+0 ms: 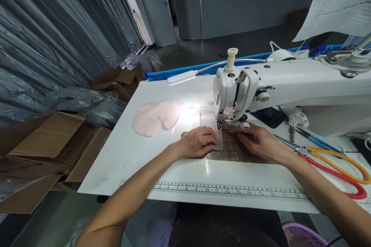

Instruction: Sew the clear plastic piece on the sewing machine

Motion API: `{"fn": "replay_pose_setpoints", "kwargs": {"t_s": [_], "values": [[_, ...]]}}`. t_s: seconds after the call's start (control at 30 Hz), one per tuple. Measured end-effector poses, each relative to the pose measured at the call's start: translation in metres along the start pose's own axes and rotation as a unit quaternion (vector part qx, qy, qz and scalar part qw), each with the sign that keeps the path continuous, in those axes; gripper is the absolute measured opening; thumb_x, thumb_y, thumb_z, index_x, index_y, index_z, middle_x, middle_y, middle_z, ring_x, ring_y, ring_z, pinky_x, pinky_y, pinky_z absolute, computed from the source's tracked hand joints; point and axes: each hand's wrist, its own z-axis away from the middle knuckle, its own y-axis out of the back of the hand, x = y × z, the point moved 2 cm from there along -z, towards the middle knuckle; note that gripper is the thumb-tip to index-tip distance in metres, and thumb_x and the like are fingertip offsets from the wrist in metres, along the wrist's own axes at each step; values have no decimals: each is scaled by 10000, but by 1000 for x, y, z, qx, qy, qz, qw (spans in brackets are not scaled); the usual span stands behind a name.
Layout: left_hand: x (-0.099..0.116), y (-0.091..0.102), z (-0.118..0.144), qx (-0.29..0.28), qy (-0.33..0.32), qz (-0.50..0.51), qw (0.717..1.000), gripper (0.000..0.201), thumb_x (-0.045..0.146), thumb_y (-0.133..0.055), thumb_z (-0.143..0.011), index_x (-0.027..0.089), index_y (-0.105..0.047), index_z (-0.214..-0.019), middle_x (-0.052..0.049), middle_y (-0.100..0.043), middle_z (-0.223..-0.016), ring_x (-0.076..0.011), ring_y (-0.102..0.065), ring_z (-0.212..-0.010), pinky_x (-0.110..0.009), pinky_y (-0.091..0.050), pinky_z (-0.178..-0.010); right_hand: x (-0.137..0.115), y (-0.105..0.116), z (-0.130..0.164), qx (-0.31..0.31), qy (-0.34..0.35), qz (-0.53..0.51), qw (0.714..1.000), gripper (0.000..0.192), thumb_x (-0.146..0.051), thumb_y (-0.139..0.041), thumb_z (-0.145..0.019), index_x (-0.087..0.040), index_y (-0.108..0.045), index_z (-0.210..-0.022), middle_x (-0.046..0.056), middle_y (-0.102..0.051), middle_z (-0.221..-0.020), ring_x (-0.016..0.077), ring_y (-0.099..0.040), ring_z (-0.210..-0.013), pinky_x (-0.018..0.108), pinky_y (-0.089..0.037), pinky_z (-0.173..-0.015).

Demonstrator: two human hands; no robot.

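My left hand [199, 141] rests palm down left of the needle, its fingers bent and close together over a clear plastic strip [206, 115]. On the other side, my right hand [257, 141] has thumb and forefinger drawn together close beside the presser foot [219, 124]. Whatever lies under the fingers of either hand is hidden or too small to name. Both hands are at the white sewing machine [278, 81], over a brown, scuffed flat surface [232, 152]. Pale pink fabric pieces [150, 117] lie flat on the table to the left.
Large scissors [321, 152] with orange and red handles lie at the right, beside blue-handled tweezers [317, 139]. A printed ruler [203, 190] runs along the front edge of the white table [116, 162]. Left of it stand open cardboard boxes [49, 135]. A lamp [182, 77] shines behind.
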Motion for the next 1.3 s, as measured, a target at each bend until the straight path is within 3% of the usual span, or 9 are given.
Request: {"fn": "replay_pose_setpoints", "kwargs": {"t_s": [0.13,0.3,0.43,0.67,0.8,0.9,1.0,1.1,1.3], "values": [[-6,0,0,9,17,32,999,190,270,-554,-946,168,-688,-858,-58,-677,-966,-156,-627,-885,-310,-509,-823,-10,4,-1,-81,20,32,996,314,-311,-458,-886,-221,-694,-1073,45,-681,-859,171,-618,-679,304,-498,-634],[-5,0,1,25,23,39,999,169,253,-544,-946,168,-678,-887,-51,-684,-954,-162,-626,-910,-319,-493,-833,-18,-17,-2,-125,123,16,984,298,-364,-616,-848,-212,-614,-1105,73,-656,-1093,199,-634,-883,323,-516,-775],[-4,-6,1,46,12,-13,999,170,268,-536,-945,163,-662,-898,-53,-690,-950,-167,-623,-896,-327,-473,-798,-18,-31,-3,-100,126,3,987,169,-316,-484,-930,-193,-595,-960,79,-648,-973,196,-617,-837,345,-499,-762],[0,-10,2,71,-42,-118,990,169,218,-553,-928,184,-663,-803,-41,-696,-971,-127,-603,-770,-355,-445,-819,-6,-10,-17,-54,5,23,998,212,-346,-464,-923,-225,-633,-966,34,-672,-830,184,-610,-714,291,-456,-630],[2,-9,0,80,-63,-122,987,145,192,-547,-926,183,-661,-837,-32,-713,-980,-121,-616,-779,-368,-457,-864,7,-14,-20,-5,14,62,998,226,-307,-446,-913,-213,-644,-968,51,-686,-886,206,-626,-765,299,-455,-649],[2,-9,0,72,-62,-107,990,153,187,-527,-935,178,-656,-852,-32,-724,-960,-121,-625,-784,-346,-478,-832,11,-23,-14,16,26,103,994,306,-356,-444,-929,-235,-661,-1108,55,-686,-967,187,-618,-700,283,-427,-588],[1,-10,0,64,-53,-97,992,150,199,-526,-938,182,-661,-872,-35,-729,-964,-135,-632,-805,-336,-489,-793,8,-27,-6,9,82,173,981,373,-370,-412,-955,-304,-630,-1250,51,-680,-966,158,-580,-602,273,-387,-547],[-1,-9,1,58,-49,-86,993,132,196,-535,-934,188,-661,-896,-34,-728,-988,-146,-636,-848,-343,-491,-806,2,-26,-2,16,122,184,975,359,-308,-429,-953,-304,-662,-1226,71,-673,-927,166,-594,-658,274,-408,-599],[0,-7,-1,39,-84,-104,990,109,167,-551,-915,203,-654,-912,-18,-715,-1000,-145,-618,-857,-391,-465,-929,-3,-24,-3,24,120,170,978,344,-278,-445,-953,-276,-679,-1205,88,-663,-920,171,-599,-720,275,-445,-646]]}}
